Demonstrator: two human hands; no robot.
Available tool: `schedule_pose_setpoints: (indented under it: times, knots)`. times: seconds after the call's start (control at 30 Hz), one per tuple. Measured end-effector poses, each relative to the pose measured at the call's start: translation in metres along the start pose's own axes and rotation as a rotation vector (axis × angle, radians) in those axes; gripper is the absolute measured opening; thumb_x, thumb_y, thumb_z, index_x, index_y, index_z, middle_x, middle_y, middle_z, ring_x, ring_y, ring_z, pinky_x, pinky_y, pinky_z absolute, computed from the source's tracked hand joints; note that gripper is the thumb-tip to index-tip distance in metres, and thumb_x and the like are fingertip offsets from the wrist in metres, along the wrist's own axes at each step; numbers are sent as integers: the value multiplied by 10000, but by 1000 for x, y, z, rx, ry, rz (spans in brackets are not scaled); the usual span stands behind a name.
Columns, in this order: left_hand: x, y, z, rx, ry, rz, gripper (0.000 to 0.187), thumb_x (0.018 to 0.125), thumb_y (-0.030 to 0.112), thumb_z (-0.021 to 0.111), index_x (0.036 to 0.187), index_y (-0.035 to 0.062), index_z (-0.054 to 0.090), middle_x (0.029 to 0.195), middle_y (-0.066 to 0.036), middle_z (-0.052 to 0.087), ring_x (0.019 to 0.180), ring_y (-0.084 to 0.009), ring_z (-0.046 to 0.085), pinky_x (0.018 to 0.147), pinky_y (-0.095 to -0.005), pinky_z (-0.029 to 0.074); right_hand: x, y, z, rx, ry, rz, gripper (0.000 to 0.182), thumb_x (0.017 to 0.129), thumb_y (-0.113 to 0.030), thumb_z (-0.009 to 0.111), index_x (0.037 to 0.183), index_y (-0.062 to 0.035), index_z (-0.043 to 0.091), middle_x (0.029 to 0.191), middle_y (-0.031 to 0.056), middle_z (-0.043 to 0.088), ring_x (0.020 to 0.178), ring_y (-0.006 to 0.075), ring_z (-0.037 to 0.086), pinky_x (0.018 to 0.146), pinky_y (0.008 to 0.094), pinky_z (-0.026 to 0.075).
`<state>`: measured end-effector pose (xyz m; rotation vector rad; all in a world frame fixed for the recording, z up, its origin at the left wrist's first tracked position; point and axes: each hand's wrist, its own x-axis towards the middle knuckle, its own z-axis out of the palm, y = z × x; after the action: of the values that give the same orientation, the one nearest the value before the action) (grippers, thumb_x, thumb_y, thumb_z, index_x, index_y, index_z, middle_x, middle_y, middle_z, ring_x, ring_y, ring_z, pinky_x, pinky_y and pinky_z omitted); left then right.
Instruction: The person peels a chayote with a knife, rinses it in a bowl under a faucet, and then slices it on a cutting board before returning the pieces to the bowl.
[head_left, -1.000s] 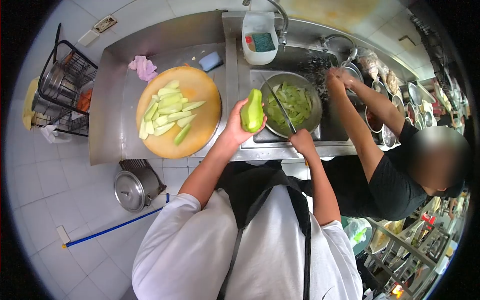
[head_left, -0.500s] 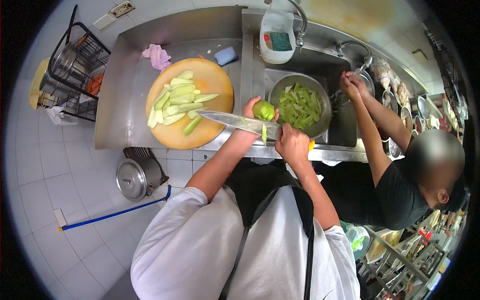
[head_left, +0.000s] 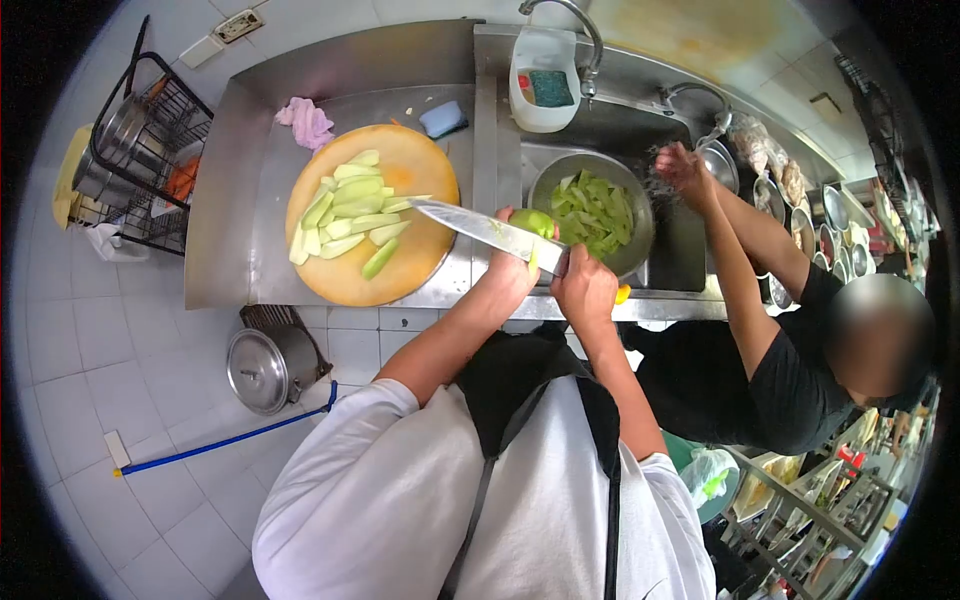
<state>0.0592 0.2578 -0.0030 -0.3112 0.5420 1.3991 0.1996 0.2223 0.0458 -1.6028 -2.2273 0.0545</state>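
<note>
My right hand (head_left: 588,288) is closed on a long steel knife (head_left: 490,231); my left hand (head_left: 516,272) curls round a smooth green vegetable (head_left: 530,221) at the left rim of a round metal bowl (head_left: 644,226). A steel strip (head_left: 486,160) separates bowl from round yellowish board (head_left: 420,265), whose right edge the blade overlaps.

Steel counter (head_left: 262,215), walled at left and back; round board (head_left: 345,282) on it, pale green pieces (head_left: 357,207) atop; pink cloth (head_left: 306,123) beyond board's far left edge; blue sponge (head_left: 441,119) near its far right; sunken basin (head_left: 690,245) at right, metal bowl (head_left: 643,222) inside.
</note>
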Motion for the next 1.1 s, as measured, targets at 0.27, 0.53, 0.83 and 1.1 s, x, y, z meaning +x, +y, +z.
schedule_pose_setpoints:
  times: [0.27,0.53,0.83,1.1]
  knots:
    - [-16,27,26,22,169,-42,387,959,350,571,1122,4,512,1106,-206,602,1048,-374,618,877,-491,557,-33,80,16,60,-197,465,221,814,-193,652,847,23,687,764,292,675,763,472,686,715,558,546]
    - [-5,25,17,166,98,-96,425,940,393,614,1121,14,549,1015,-208,638,970,-368,649,877,-480,561,-4,25,-5,332,-213,361,195,803,-181,649,828,10,681,744,268,671,741,471,673,706,536,540]
    - [-14,19,18,231,23,-53,519,844,496,684,1047,34,561,919,-186,661,849,-337,665,843,-464,555,10,-12,-17,128,-53,-27,152,781,-142,682,759,-48,565,621,195,644,550,387,658,559,498,533]
    - [-5,11,1,166,57,8,480,886,485,649,1067,56,531,910,-193,641,849,-338,652,800,-477,555,2,3,-11,65,-44,53,129,770,-142,677,755,-41,598,648,200,661,590,386,677,587,489,551]
